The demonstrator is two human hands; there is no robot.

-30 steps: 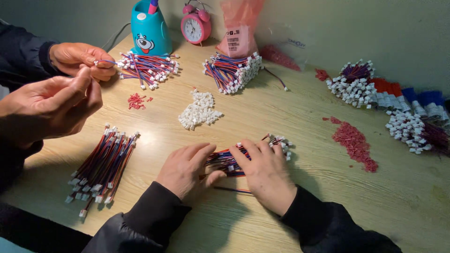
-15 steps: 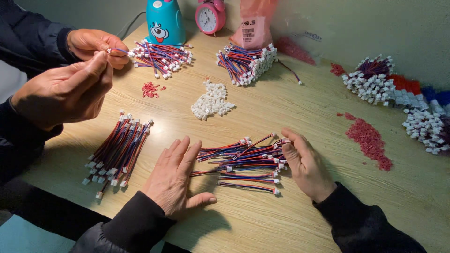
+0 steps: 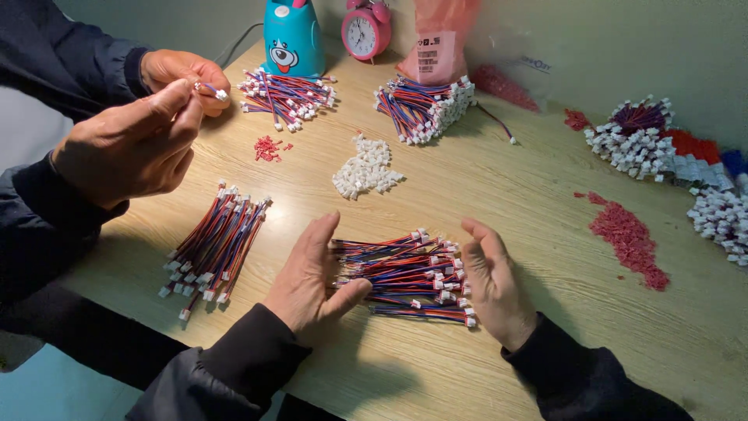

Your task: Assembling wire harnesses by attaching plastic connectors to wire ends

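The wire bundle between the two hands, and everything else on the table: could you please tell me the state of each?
Wire bundle: loose, spread flat.
Left hand: open, at the bundle's left end.
Right hand: open, at its right end.
Second bundle: lying loose, untouched.
White connectors: heaped.
Alarm clock: upright.

Light wooden table (image 3: 545, 179) with wire bundles (image 3: 405, 273), white connectors (image 3: 366, 168), red bits (image 3: 627, 238), pink clock (image 3: 365, 31).
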